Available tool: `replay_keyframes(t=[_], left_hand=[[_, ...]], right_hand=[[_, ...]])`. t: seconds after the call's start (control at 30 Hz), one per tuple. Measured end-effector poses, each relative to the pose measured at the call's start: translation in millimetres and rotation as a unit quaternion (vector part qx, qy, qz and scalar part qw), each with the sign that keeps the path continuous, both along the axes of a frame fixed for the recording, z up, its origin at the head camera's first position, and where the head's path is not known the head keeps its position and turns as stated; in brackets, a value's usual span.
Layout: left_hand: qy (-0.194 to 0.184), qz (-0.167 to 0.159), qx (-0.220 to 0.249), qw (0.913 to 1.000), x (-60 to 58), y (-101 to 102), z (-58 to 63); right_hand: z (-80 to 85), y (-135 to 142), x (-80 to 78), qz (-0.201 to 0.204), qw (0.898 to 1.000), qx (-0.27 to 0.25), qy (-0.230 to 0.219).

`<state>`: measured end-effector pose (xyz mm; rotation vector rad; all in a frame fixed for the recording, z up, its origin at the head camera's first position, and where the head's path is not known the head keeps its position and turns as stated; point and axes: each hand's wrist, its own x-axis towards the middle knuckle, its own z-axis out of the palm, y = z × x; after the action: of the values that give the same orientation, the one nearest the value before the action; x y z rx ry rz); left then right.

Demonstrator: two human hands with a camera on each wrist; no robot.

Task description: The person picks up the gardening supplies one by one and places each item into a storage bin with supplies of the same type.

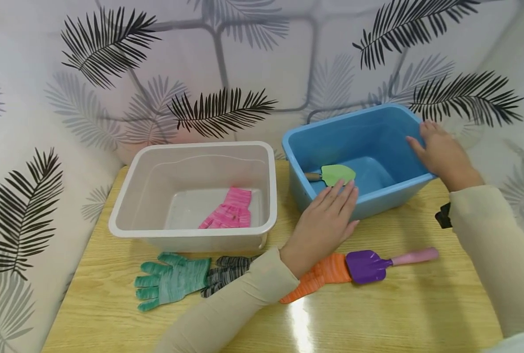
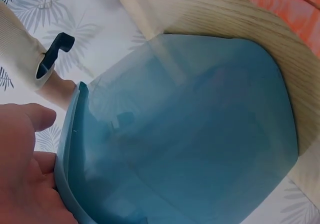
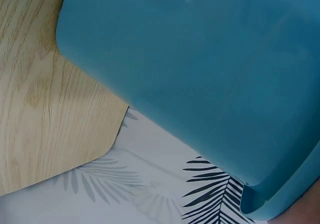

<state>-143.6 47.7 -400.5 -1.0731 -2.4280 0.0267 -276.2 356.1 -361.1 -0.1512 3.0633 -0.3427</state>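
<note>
At blue bin (image 1: 390,201) rim | left hand (image 1: 321,225) straight-fingered; right hand (image 1: 445,154) grip: cannot tell | orange glove (image 1: 326,272), purple trowel (image 1: 370,267) in front

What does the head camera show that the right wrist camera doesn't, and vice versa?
Only the head view shows the off-white bin, pink glove, teal glove, dark striped glove, orange glove, green-bladed trowel, purple-bladed trowel and left hand.
Only the right wrist view shows the rim underside of the blue bin.
Both show that bin, the wooden table and leaf-patterned cloth.
</note>
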Motion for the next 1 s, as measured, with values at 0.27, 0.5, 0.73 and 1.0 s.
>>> replay_keyframes(t=[0.27, 0.5, 0.73, 1.0], left_hand=[[-0.024, 0.008, 0.009, 0.9996, 1.5, -2, -0.7], [-0.034, 0.011, 0.021, 0.9992, 2.5, -7, 1.1], [-0.029, 0.017, 0.030, 0.9990, 5.2, -16, 1.0], [-0.025, 0.016, 0.036, 0.9989, 8.3, -23, 0.6]], right_hand=[[-0.7, -2, 3.2, -0.006, 1.000, -0.003, 0.007], [-1.4, -6, 8.7, -0.011, 1.000, -0.005, 0.015], [-1.0, -19, 15.5, -0.022, 0.999, -0.012, 0.037], [-2.7, -25, 28.8, -0.038, 0.997, -0.016, 0.062]])
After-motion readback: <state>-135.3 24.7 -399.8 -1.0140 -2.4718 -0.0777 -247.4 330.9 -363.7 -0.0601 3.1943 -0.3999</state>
